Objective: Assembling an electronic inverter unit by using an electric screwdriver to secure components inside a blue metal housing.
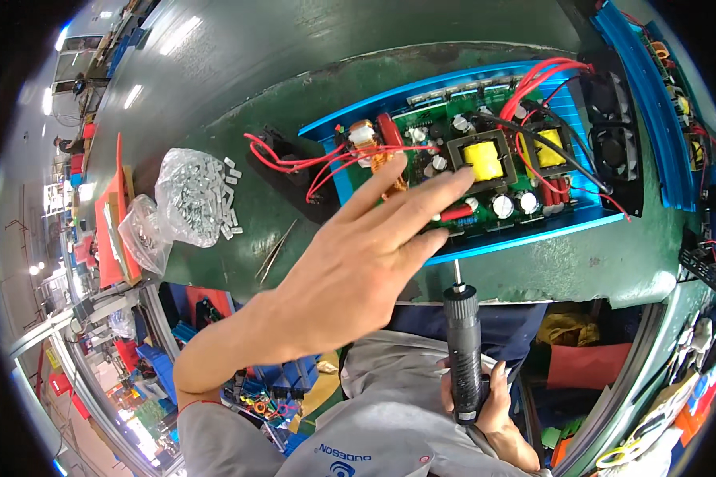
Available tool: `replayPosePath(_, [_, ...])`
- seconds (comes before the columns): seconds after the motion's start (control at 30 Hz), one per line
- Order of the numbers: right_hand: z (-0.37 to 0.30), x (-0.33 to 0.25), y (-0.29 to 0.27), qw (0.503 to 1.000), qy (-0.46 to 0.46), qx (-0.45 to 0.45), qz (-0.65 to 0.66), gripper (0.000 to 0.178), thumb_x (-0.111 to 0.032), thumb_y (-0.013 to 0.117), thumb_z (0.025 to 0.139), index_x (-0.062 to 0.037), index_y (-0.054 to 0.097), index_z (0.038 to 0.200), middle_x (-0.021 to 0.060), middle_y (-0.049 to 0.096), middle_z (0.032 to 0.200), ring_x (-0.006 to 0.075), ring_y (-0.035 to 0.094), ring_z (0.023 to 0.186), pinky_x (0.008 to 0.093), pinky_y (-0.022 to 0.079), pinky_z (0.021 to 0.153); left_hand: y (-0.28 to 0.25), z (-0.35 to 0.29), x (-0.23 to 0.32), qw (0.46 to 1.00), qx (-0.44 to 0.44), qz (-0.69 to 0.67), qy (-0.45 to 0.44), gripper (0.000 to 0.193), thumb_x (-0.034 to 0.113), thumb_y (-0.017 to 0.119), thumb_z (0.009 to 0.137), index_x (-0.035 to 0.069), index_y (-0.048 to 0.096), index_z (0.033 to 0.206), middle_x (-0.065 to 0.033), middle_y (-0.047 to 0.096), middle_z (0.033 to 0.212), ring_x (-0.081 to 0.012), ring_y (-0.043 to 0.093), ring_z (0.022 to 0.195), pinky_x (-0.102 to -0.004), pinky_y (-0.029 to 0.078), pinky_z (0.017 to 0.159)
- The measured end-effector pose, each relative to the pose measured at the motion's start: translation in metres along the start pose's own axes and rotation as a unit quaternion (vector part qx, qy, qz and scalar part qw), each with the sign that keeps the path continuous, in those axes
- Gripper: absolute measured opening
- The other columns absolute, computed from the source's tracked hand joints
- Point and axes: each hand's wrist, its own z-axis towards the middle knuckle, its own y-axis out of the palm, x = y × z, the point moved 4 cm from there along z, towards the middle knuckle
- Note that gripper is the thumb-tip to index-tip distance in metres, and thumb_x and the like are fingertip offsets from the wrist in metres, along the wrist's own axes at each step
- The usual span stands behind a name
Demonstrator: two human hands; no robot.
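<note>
A green circuit board (pixel 422 119) sits in a blue metal housing (pixel 525 232), with yellow-wrapped transformers (pixel 483 160), white-topped capacitors and red wires on it. My left hand (pixel 350 262) reaches over the housing's near left part, fingers spread and resting on or just above the components. Its fingertips hide part of the board. In my right hand (pixel 495 401) is a black electric screwdriver (pixel 464 342), held upright in the picture, below the housing. The screwdriver's bit meets the near blue side wall; any screw there is too small to make out.
Left on the green table lies a clear bag (pixel 195 195) of small metallic pieces, some spilled beside it, and tweezers (pixel 277 253). Black fans (pixel 612 147) stand at the housing's right end. A second blue housing (pixel 648 103) is farther right. Bins with parts (pixel 270 393) sit below.
</note>
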Motion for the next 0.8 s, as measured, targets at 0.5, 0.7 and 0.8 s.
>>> replayPosePath(0.5, [-0.006,-0.001,-0.011,0.997,0.072,0.031,-0.02,0.103,-0.083,0.024,0.093,0.0025,0.045,0.147,0.0097,0.066,0.082,0.0171,0.058,0.063,0.029,0.045,0.056,0.016,-0.003,0.006,0.998,0.06,0.029,-0.01,0.03,0.001,0.071,0.081,-0.008,0.067,0.109,-0.0193,0.059,0.14,-0.0362,0.058,0.13,-0.0541,0.035,0.115])
replayPosePath(0.7, [0.007,0.016,0.002,0.938,0.085,-0.194,0.273,0.093,-0.076,0.025,0.098,0.0013,0.049,0.144,0.0109,0.056,0.06,0.0183,0.049,0.049,0.0332,0.037,0.048,0.014,-0.006,0.006,0.997,0.071,0.016,-0.007,0.027,0.0,0.068,0.081,-0.007,0.067,0.108,-0.0165,0.062,0.138,-0.0331,0.059,0.129,-0.0526,0.035,0.116])
replayPosePath(0.8, [0.007,0.014,-0.006,0.96,0.066,-0.154,0.224,0.094,-0.076,0.023,0.098,0.0049,0.052,0.136,0.0102,0.056,0.059,0.0196,0.05,0.051,0.0333,0.04,0.053,0.021,-0.005,0.006,0.996,0.09,0.022,-0.001,0.03,0.0,0.068,0.08,-0.006,0.067,0.109,-0.0151,0.062,0.138,-0.0308,0.058,0.13,-0.0496,0.035,0.117])
